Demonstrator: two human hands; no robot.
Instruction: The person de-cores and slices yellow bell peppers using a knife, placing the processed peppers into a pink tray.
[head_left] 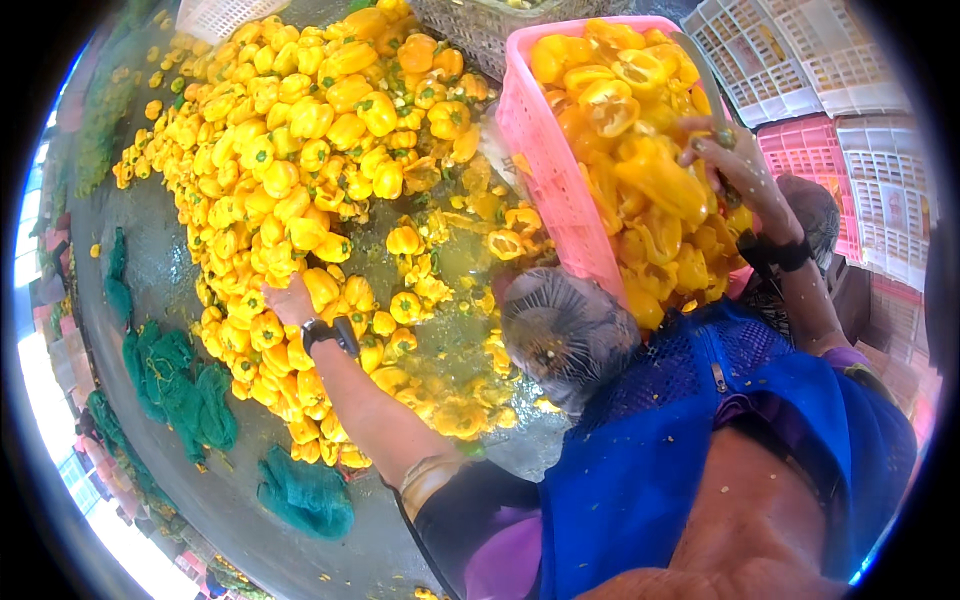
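Observation:
My left hand (287,300), with a watch on its wrist, is in the edge of a large pile of whole yellow peppers (285,175); its fingertips are partly hidden among them. My right hand (722,160) is over a pink plastic crate (535,180) heaped with cut yellow peppers (660,190), its curved fingers apart beside the upper pieces. Between pile and crate, broken peppers (445,400) and scraps lie scattered on the wet surface. A rounded, grey patterned shape (565,340), apparently my knee, touches the crate's near end.
Green mesh sacks (190,390) lie on the grey wet floor (160,240) at the left. Stacked white crates (880,200) and pink crates (805,170) stand at the right. A grey crate (460,30) and a white basket (220,15) sit at the back.

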